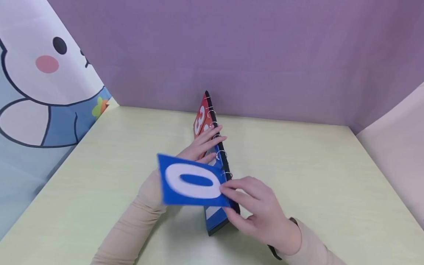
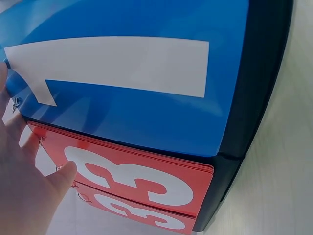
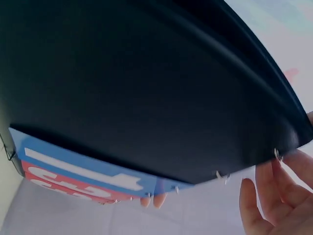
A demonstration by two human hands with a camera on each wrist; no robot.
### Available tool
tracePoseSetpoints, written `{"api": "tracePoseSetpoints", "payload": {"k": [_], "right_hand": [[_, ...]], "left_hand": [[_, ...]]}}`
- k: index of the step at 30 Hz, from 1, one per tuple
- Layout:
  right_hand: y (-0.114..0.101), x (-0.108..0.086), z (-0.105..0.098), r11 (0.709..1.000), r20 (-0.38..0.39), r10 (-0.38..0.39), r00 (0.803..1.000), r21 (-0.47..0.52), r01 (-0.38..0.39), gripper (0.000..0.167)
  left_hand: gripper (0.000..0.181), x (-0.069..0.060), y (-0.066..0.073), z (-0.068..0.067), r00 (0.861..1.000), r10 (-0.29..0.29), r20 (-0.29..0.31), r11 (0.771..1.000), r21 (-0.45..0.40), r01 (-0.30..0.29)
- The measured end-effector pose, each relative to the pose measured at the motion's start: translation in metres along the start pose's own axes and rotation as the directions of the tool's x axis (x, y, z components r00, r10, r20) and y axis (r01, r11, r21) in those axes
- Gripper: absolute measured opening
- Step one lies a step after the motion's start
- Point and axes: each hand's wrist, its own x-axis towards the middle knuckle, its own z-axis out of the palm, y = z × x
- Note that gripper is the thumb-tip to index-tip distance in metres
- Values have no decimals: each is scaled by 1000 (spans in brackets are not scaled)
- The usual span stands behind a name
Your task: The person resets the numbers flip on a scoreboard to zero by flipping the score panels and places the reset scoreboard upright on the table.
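Observation:
A black flip scoreboard [image 3: 137,98] stands on the table with metal rings along its top edge. My right hand [image 1: 260,209] pinches a blue card with a white 0 [image 1: 195,180] near its ring edge; the card sticks out to the left, over my left wrist. In the right wrist view the right hand [image 3: 286,205] is at the top edge by a ring. My left hand [image 1: 202,145] lies over the top edge at the middle rings, fingers spread and fairly straight. The left wrist view shows that hand [image 2: 29,181] beside a blue 1 card [image 2: 127,63] and red 3 cards [image 2: 132,178].
The pale table [image 1: 298,165] extends on both sides of the scoreboard. Behind it hangs a purple cloth [image 1: 232,55], and a cartoon-printed cloth [image 1: 29,81] is at the left.

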Motion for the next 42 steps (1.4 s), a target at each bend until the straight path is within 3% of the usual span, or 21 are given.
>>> {"api": "tracePoseSetpoints", "payload": {"k": [3, 7, 13, 21, 28, 34, 39, 42], "right_hand": [[-4, 1, 4, 993, 27, -25, 999, -114, 28, 29], [-5, 2, 5, 977, 75, -67, 995, -195, 81, 31], [-1, 2, 0, 965, 169, -134, 976, -201, 168, 22], [6, 4, -8, 940, 280, -250, 927, -159, 302, 23], [8, 4, -15, 956, 396, -202, 896, -120, 269, 9], [7, 4, -16, 961, 441, -176, 880, -116, 251, 11], [7, 4, -15, 963, 441, -183, 879, -97, 250, 4], [11, 3, -15, 975, 420, -189, 888, -26, 220, 5]], "left_hand": [[52, -2, 2, -2, 999, -47, 19, 999, -11, 47], [53, -2, 7, -2, 994, -103, 26, 995, 8, 103], [53, -2, 7, -1, 993, -118, 25, 993, 9, 118], [53, -1, 7, 0, 994, -107, 17, 994, -6, 107], [52, -1, 6, 0, 993, -116, 19, 993, -8, 116], [52, -2, 5, 0, 993, -119, 22, 993, -15, 119], [51, -2, 4, 0, 993, -117, 25, 993, -17, 118], [51, -1, 4, 0, 992, -119, 28, 993, -20, 120]]}}
